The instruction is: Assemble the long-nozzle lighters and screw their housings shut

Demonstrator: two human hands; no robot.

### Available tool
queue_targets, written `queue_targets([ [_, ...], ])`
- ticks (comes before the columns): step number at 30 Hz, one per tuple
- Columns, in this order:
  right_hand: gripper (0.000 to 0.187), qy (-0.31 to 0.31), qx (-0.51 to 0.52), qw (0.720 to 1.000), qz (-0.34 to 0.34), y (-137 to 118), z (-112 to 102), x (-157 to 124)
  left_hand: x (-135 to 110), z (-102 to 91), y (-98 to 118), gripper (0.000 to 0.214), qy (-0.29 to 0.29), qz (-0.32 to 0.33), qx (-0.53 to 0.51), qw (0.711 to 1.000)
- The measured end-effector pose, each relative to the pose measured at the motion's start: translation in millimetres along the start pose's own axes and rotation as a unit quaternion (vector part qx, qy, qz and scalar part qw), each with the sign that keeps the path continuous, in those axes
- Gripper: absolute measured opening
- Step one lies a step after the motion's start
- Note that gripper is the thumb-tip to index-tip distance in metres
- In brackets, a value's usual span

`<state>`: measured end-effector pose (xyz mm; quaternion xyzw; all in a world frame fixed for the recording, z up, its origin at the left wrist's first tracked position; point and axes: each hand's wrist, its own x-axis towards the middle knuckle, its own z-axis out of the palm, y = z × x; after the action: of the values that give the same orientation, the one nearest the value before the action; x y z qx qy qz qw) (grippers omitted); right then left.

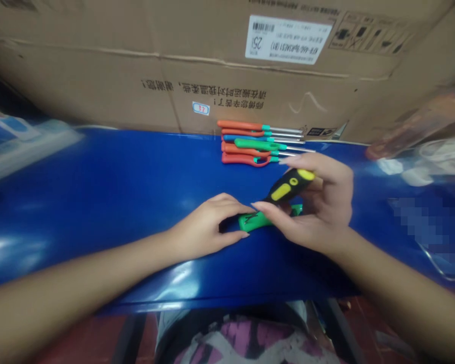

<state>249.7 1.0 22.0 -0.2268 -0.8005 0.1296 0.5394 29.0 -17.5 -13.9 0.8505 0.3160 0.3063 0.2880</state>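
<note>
My right hand (318, 207) grips a screwdriver with a black and yellow handle (290, 185), its tip pointing down at the end of a green tool (255, 221) lying on the blue table (98, 202). My left hand (208, 227) rests on the table, fingers curled round the left end of that green tool and pressing it down. The screwdriver's tip meets the green tool between my two hands; the tool's right part is hidden under my right hand.
A row of several orange, blue and green handled tools with metal shafts (258, 144) lies behind my hands. A big cardboard box (212, 65) stands along the table's far edge. Blurred clear bags (420, 136) lie at the right.
</note>
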Motion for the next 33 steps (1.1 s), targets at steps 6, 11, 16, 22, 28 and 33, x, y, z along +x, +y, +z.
queue_targets([
  [6,0.047,-0.097,0.029,0.994,0.047,-6.2,-4.8,24.9,-0.4,-0.3,1.4,0.038,0.007,0.002,0.002,1.000],
  [11,0.035,-0.116,-0.048,0.991,-0.040,-5.8,-7.7,47.7,-0.7,-1.5,2.6,0.036,0.002,0.011,0.017,1.000],
  [16,0.034,-0.129,-0.111,0.978,-0.118,-3.3,-7.8,44.8,-0.2,-1.7,2.5,0.035,-0.004,0.032,0.023,0.999],
  [22,0.022,-0.033,0.015,0.999,-0.012,1.7,-2.7,38.8,0.1,-2.6,4.2,0.035,-0.007,0.027,0.029,0.999],
  [28,0.037,-0.093,0.049,0.994,0.026,12.0,-5.3,35.6,0.9,-2.6,5.1,0.035,-0.006,0.030,0.023,0.999],
  [33,0.027,-0.057,0.077,0.994,0.042,10.3,-2.1,36.0,-1.5,-2.5,5.3,0.040,-0.029,0.027,0.037,0.999],
])
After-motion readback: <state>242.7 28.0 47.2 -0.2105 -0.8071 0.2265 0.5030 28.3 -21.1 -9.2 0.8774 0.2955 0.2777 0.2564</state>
